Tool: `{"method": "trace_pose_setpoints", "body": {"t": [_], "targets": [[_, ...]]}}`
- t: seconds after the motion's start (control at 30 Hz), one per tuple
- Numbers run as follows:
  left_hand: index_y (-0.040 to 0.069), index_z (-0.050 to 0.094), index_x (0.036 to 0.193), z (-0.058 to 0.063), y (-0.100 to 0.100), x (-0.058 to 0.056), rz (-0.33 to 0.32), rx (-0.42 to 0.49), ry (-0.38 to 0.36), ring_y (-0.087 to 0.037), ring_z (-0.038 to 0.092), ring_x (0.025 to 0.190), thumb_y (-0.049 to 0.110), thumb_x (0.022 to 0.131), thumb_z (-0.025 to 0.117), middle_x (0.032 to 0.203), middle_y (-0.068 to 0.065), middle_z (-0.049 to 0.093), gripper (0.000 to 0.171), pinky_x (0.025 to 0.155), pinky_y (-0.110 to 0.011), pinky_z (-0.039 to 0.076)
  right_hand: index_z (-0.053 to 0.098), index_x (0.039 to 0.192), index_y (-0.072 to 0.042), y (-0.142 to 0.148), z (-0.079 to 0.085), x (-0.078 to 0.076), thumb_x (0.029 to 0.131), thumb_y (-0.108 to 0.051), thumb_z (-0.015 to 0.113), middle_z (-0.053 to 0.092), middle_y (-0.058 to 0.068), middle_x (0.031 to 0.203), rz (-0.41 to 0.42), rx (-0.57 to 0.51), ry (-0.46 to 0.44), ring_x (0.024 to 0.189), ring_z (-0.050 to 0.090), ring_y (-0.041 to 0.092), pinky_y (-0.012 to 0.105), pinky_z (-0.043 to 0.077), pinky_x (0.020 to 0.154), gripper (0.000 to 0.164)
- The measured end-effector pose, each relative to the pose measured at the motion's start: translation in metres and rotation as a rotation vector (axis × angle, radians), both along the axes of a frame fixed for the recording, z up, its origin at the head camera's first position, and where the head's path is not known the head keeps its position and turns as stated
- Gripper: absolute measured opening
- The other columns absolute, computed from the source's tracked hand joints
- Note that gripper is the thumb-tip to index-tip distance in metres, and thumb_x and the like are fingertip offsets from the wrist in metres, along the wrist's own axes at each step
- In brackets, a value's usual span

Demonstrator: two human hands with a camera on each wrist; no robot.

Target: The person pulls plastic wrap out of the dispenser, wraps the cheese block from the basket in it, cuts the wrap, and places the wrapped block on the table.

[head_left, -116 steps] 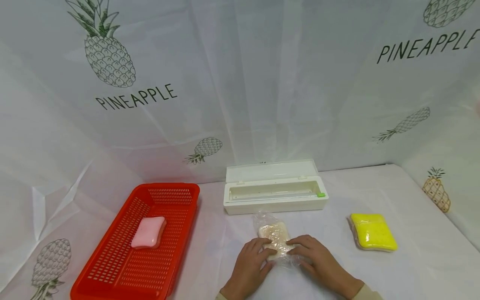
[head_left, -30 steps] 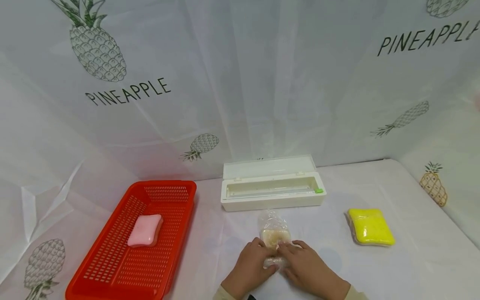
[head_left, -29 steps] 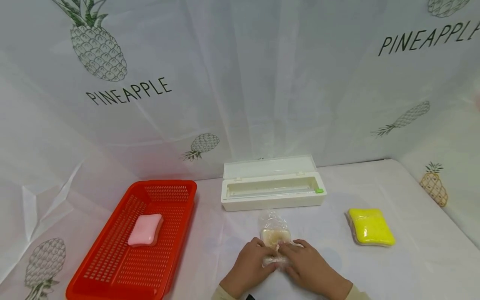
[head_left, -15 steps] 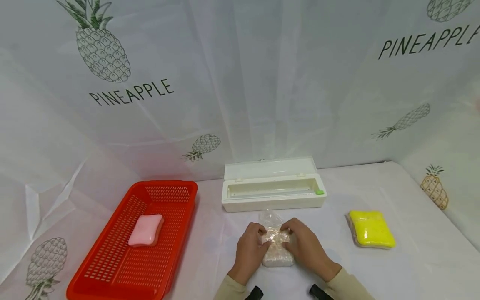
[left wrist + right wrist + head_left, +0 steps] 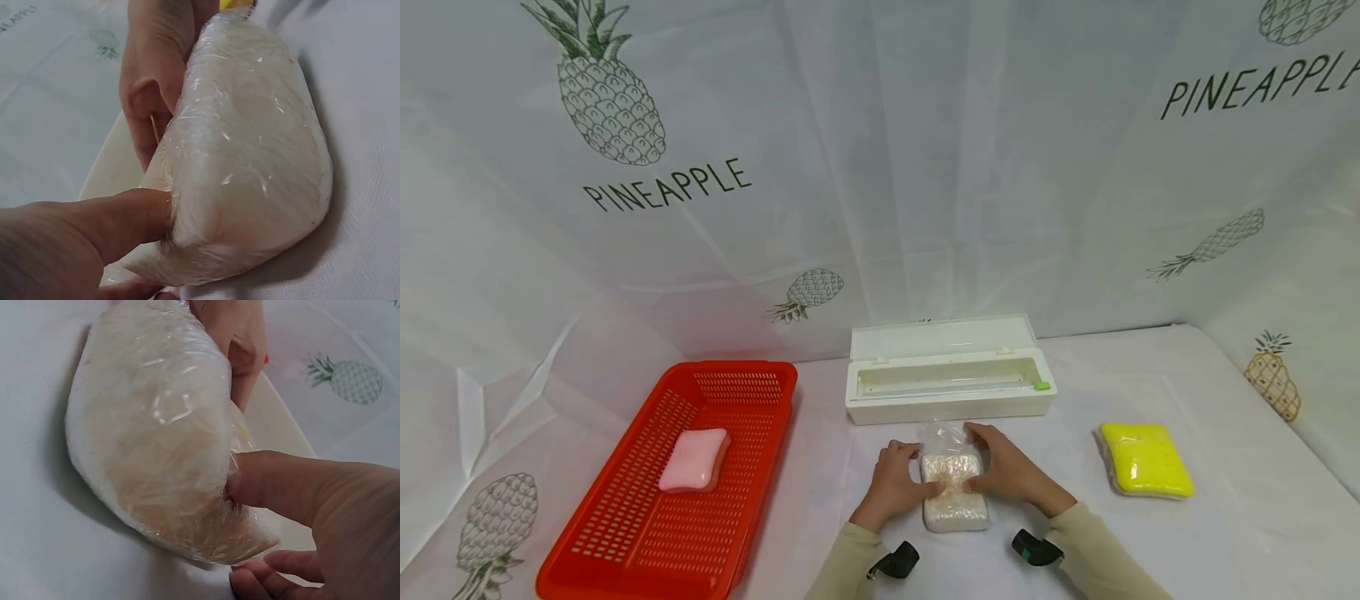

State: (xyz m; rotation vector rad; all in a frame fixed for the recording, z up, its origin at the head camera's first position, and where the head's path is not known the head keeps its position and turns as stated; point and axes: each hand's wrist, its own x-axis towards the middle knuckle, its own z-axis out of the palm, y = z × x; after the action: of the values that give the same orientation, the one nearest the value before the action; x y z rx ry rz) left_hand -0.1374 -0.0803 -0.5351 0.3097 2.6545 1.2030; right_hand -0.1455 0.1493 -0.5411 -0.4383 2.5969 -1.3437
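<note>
A pale, bread-like block [image 5: 955, 508] wrapped in cling film lies between both hands, with a loose film flap [image 5: 943, 435] at its far end. My left hand [image 5: 895, 482] holds its left side, thumb on the top and fingers curled by the edge. On the other side my right hand [image 5: 1009, 468] grips it in the same way, its fingers reaching to the flap. In the left wrist view, the left thumb [image 5: 134, 219] presses into the wrapped block [image 5: 256, 137]. The right wrist view has the right thumb [image 5: 269, 478] sunk against its edge, fingertips [image 5: 275, 578] below the film.
Behind the hands stands a white cling film dispenser [image 5: 951, 410], lid raised, with a green slider [image 5: 1042, 386]. A red basket [image 5: 765, 467] at the left holds a pink wrapped block [image 5: 692, 460]. To the right lies a yellow wrapped block [image 5: 1147, 458]. Pineapple-print cloth hangs behind.
Film that both hands were folding over the block's middle now covers it more fully. Both hands have shifted outward and toward the far end, uncovering the near half.
</note>
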Motion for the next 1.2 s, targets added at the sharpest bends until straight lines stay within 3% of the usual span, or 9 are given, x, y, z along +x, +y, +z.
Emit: {"method": "trace_pose_setpoints", "body": {"t": [0.13,0.3,0.47,0.57,0.67,0.8,0.9,1.07,1.2], "targets": [[0.004,0.062,0.119,-0.003,0.001,-0.001,0.010,0.087,-0.052,-0.028,0.050,0.107,0.014,0.080,0.090,0.113,-0.010,0.056,0.049,0.087,-0.045,0.046,0.048,0.145,0.016,0.001,-0.002,-0.001,0.073,-0.009,0.095,0.063,0.016,0.122,0.012,-0.016,-0.034,0.113,0.059,0.030,0.048,0.050,0.101,0.089],[0.012,0.056,0.119,-0.007,0.002,0.001,0.018,0.166,-0.059,-0.027,0.048,0.109,0.007,0.080,0.089,0.114,-0.009,0.053,0.052,0.088,-0.046,0.043,0.058,0.134,0.013,0.001,-0.005,0.000,0.073,-0.009,0.095,0.064,0.012,0.118,0.020,-0.041,-0.004,0.109,0.058,0.024,0.040,0.050,0.096,0.075],[0.006,0.045,0.150,-0.010,0.002,0.002,-0.004,0.166,0.002,-0.024,0.047,0.113,0.005,0.081,0.088,0.120,-0.006,0.055,0.081,0.095,-0.048,0.042,0.068,0.116,0.001,0.003,-0.009,0.002,0.072,-0.007,0.095,0.061,0.004,0.110,0.053,-0.085,0.165,0.102,0.056,0.015,0.033,0.050,0.091,0.053],[0.004,0.051,0.150,-0.011,0.000,0.003,-0.037,0.146,0.034,-0.024,0.045,0.114,0.006,0.082,0.088,0.121,-0.006,0.057,0.078,0.097,-0.048,0.040,0.067,0.116,-0.004,0.002,-0.010,0.005,0.074,-0.005,0.093,0.064,0.005,0.114,0.063,-0.101,0.253,0.106,0.058,0.018,0.037,0.052,0.094,0.050],[0.010,0.064,0.130,-0.013,-0.002,0.003,-0.079,0.138,0.111,-0.025,0.046,0.117,0.005,0.082,0.087,0.124,-0.006,0.060,0.053,0.100,-0.048,0.037,0.066,0.118,-0.008,0.000,-0.013,0.009,0.075,-0.003,0.092,0.068,0.004,0.118,0.055,-0.094,0.321,0.110,0.060,0.020,0.040,0.052,0.096,0.051],[0.016,0.064,0.112,-0.016,-0.001,0.003,-0.142,0.125,0.259,-0.023,0.048,0.121,0.001,0.082,0.086,0.129,-0.002,0.061,0.041,0.104,-0.052,0.034,0.064,0.106,-0.014,-0.002,-0.017,0.013,0.069,0.004,0.093,0.070,0.001,0.118,0.051,-0.091,0.469,0.108,0.059,0.018,0.034,0.048,0.096,0.050],[0.019,0.063,0.111,-0.017,-0.001,0.005,-0.185,0.081,0.359,-0.020,0.050,0.119,0.001,0.083,0.086,0.126,0.002,0.063,0.040,0.102,-0.048,0.036,0.063,0.104,-0.015,-0.002,-0.019,0.014,0.067,0.006,0.093,0.070,-0.001,0.118,0.059,-0.069,0.553,0.108,0.058,0.017,0.033,0.047,0.095,0.053],[0.019,0.070,0.120,-0.019,-0.001,0.010,-0.221,-0.032,0.528,-0.016,0.052,0.118,0.006,0.084,0.088,0.113,0.008,0.065,0.042,0.099,-0.043,0.040,0.072,0.119,-0.013,-0.001,-0.018,0.016,0.070,0.002,0.093,0.069,-0.004,0.120,0.093,0.058,0.626,0.111,0.058,0.017,0.039,0.051,0.093,0.056],[0.017,0.081,0.107,-0.017,-0.001,0.012,-0.242,-0.108,0.637,-0.015,0.056,0.114,0.009,0.083,0.090,0.105,0.007,0.066,0.027,0.098,-0.042,0.044,0.080,0.109,-0.015,0.000,-0.017,0.017,0.071,-0.001,0.093,0.069,-0.001,0.119,0.146,0.143,0.738,0.111,0.060,0.021,0.044,0.053,0.091,0.043]]}}
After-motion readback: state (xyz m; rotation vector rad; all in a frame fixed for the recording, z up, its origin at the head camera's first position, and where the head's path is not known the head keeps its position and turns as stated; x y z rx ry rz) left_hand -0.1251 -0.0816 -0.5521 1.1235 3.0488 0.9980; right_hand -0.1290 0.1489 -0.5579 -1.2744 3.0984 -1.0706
